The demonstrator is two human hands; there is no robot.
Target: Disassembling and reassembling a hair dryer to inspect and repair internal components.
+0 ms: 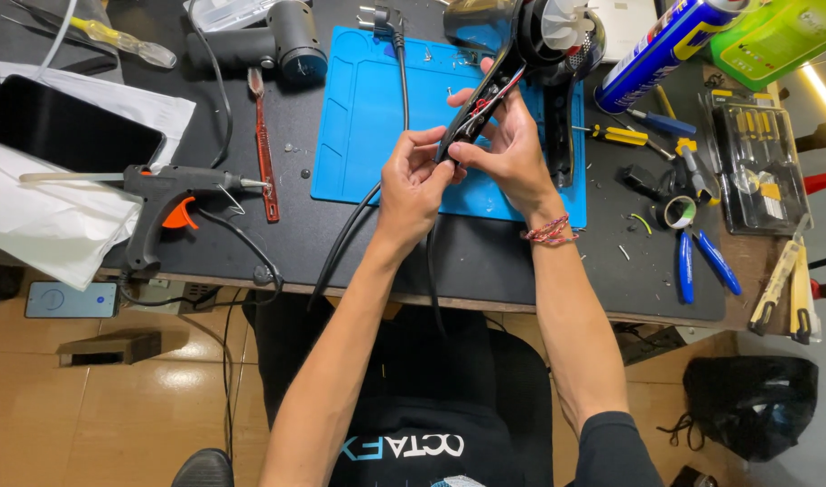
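Left hand (413,185): pinched on the opened dryer handle (478,106), fingertips at its lower end. Right hand (510,149): closed around the same handle from 3 o'clock. Dryer (544,41): held above the blue mat (363,117), barrel at 12 o'clock, cord (345,239) trailing to 6 o'clock. Glue gun (165,203): laid on the bench (485,261) at 9 o'clock. Pliers (701,257): at 3 o'clock.
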